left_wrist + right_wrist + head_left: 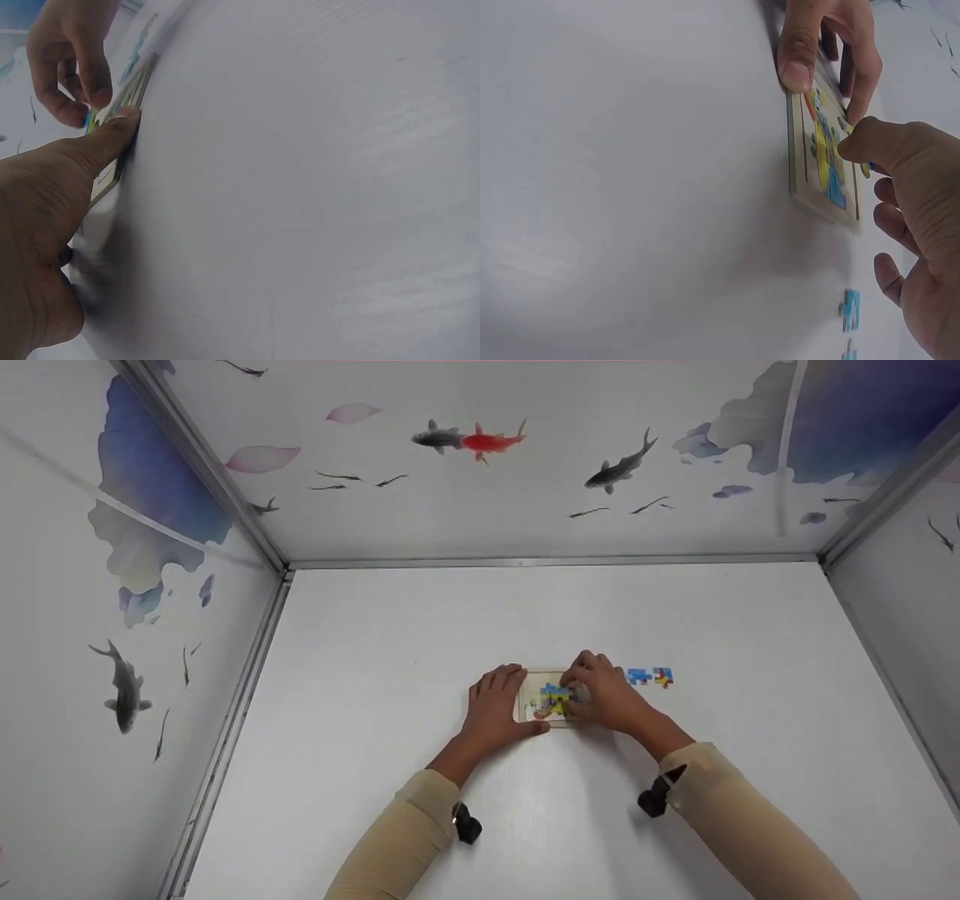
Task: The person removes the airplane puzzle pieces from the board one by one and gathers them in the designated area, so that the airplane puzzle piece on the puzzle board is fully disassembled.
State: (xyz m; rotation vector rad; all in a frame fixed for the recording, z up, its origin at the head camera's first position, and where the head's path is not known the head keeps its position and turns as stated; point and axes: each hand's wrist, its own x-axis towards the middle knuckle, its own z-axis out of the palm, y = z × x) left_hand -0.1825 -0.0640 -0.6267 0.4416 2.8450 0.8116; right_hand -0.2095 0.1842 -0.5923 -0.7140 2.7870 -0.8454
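- The puzzle tray (541,699) lies flat on the white table (420,660), near its middle, between the two hands.
- The left hand (495,709) steadies the tray: its thumb (112,135) presses the near edge and its fingers curl over the tray's left side, so it grips the frame.
- The right hand (606,694) sits over the tray's right part, fingers bent, thumb and forefinger pinching a small piece (864,166) just above the picture; the piece is mostly hidden by the fingertips.
- Part of the picture is already filled with yellow and blue; how many gaps remain cannot be told.
- Two loose blue pieces (649,676) lie on the table just right of the right hand, apart from the tray.
- Judged from this, the step in hand is seating a piece in the tray.
- That calls for turning the piece until its tabs match the gap, then pressing it flat while the left hand keeps the tray from sliding.
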